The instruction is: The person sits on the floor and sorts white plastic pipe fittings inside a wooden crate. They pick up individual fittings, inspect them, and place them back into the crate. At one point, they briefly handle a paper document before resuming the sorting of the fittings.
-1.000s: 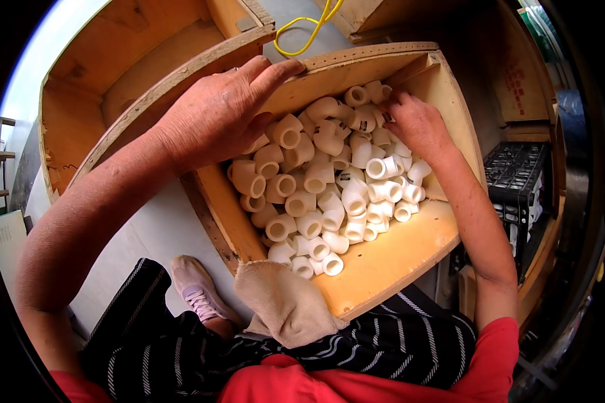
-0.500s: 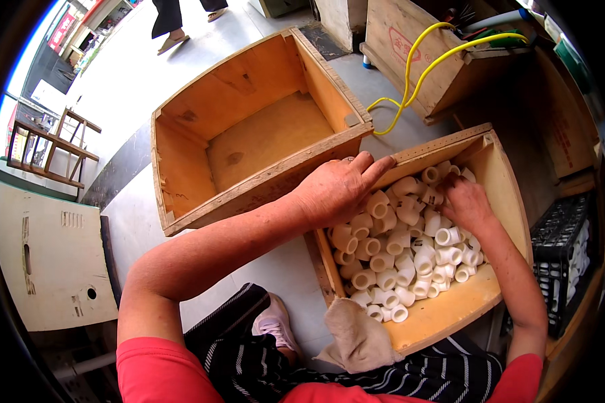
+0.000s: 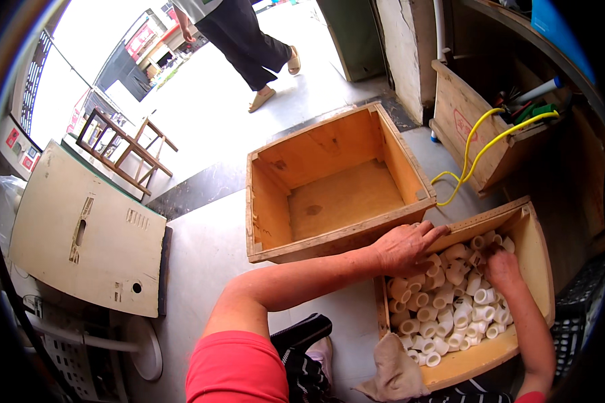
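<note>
White pipe elbows, left hand spread at box rim, right hand, grip unclear, red-printed crate

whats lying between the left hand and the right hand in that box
White pipe fittings, heaped in the wooden box, lie between the left hand and right hand, as the head view shows.

Wooden box – heaped white fittings, draped cloth
</note>
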A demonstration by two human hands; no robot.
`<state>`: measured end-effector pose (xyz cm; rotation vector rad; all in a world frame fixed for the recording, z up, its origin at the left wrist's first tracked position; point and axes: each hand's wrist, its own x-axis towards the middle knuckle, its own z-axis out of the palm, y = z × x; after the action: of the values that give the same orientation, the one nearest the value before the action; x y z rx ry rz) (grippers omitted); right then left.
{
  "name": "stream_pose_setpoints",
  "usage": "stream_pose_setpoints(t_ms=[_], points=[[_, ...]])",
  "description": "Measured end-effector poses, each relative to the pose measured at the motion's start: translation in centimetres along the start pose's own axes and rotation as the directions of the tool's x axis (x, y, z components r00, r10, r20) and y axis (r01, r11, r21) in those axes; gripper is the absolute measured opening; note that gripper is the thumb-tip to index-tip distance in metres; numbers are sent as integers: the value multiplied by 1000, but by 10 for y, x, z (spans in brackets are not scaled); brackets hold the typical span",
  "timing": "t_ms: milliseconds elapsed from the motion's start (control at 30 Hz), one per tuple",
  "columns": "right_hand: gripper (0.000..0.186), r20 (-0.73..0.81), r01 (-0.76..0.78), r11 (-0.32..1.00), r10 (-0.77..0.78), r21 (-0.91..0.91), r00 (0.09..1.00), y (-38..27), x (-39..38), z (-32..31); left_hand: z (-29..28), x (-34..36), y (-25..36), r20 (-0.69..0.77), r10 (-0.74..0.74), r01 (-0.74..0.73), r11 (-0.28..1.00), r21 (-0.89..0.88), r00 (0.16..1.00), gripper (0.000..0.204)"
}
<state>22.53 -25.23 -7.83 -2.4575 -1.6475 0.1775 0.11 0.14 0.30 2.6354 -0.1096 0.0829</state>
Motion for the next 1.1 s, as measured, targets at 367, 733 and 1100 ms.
stream_pose_setpoints(t_ms=[367,733,1100], points=[[44,-45,50,998,-48,45,998,8,-10,1,-51,0,-58,-321,-406,113,752,-649,856,45],[37,-132,109,988,-94,113,987,9,-9,5,-153,-71,-142,-523,-739,-14,572,-820,425,64],[39,-136,123,990,-113,72,984,13,-9,12,-255,-142,-135,-741,-653,-183,718,-672,156,71]])
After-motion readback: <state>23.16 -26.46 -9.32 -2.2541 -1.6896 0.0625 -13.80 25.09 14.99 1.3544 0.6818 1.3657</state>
